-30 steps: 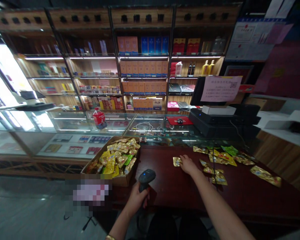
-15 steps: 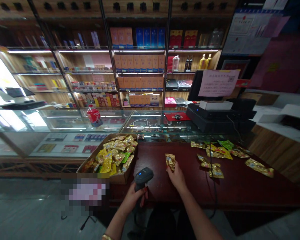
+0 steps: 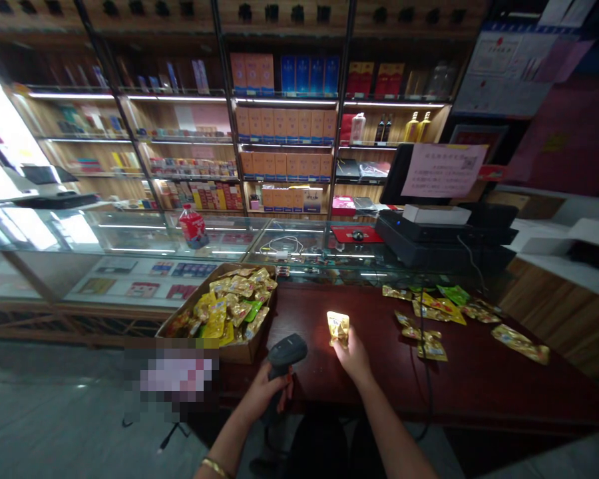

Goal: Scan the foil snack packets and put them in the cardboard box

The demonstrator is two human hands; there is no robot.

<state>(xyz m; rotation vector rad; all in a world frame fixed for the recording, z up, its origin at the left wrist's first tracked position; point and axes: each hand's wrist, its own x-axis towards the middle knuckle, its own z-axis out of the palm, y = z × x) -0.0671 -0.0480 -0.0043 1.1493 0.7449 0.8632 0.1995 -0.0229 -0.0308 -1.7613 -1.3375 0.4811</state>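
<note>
My left hand [image 3: 269,389] is wrapped round the handle of a dark barcode scanner [image 3: 288,351], its head tilted toward the right. In my right hand [image 3: 352,356] a small gold foil snack packet [image 3: 338,326] is pinched by its lower end, upright above the table. Bright light falls on the packet's face. A cardboard box [image 3: 252,349] heaped with gold, yellow and green packets stands left of the scanner. On the right, several loose packets [image 3: 432,309] lie on the dark red table [image 3: 309,299].
A black cable [image 3: 423,379] runs over the table at right. Behind stands a glass display counter [image 3: 219,233] with a red bottle [image 3: 193,227], a mouse [image 3: 357,235] and a monitor [image 3: 397,176] bearing a paper sheet. Stocked shelves line the back wall.
The packet in my right hand has turned more face-on and is now brightly lit. The blue light on the scanner's head no longer shows. The view has shifted slightly.
</note>
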